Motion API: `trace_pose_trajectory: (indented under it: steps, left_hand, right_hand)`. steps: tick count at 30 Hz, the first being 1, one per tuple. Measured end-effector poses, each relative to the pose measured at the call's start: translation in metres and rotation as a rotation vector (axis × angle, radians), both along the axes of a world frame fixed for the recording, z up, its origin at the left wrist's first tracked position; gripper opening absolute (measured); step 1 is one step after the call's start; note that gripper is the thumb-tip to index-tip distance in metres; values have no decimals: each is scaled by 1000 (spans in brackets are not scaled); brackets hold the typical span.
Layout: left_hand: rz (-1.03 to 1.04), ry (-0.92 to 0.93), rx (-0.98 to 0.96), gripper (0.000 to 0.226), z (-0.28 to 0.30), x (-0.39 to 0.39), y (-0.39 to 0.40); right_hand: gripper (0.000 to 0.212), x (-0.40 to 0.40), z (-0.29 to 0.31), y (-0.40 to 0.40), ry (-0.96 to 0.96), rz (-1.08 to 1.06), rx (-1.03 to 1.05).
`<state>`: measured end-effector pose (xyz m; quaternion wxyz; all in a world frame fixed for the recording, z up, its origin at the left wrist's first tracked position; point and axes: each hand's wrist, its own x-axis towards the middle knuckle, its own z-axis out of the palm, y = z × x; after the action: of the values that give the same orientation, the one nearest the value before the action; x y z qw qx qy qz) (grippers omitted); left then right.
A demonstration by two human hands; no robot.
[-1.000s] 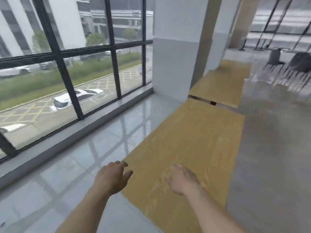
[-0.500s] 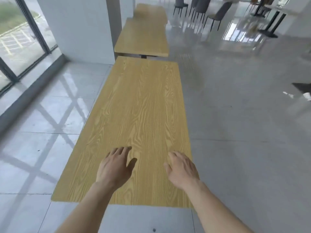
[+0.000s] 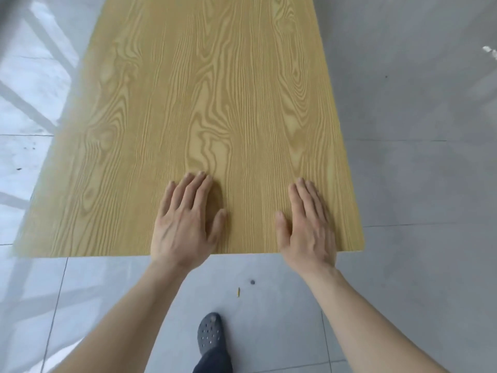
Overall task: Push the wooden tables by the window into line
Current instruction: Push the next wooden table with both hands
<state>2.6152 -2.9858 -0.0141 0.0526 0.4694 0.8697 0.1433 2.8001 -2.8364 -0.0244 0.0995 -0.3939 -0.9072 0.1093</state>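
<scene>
A light wooden table with strong grain fills the upper middle of the view, its near short edge running across in front of me. My left hand lies palm down near that edge, fingers together and stretched forward. My right hand lies flat close to the table's near right corner. Both hands rest over the near edge and hold nothing. The other tables and the window are out of view.
Grey tiled floor surrounds the table, with window-frame shadows on the glossy tiles at the left. My foot in a dark perforated clog stands below the table edge. A small dark dot and a yellow sliver lie on the floor.
The view has tilted from the window and row of tables down onto the near table end. Both hands have come down flat at its near edge.
</scene>
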Motion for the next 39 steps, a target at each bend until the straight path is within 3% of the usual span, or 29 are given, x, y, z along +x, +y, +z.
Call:
trace_pose_trajectory:
  steps: [17,39]
  left_hand:
    - [32,21,60,65,-2,-7,7]
    - [78,52,82,64,-5,-64,109]
  right_hand:
    - [62,-4,-12,11,120,20,157]
    - [63,-68,-14,120,124,45,156]
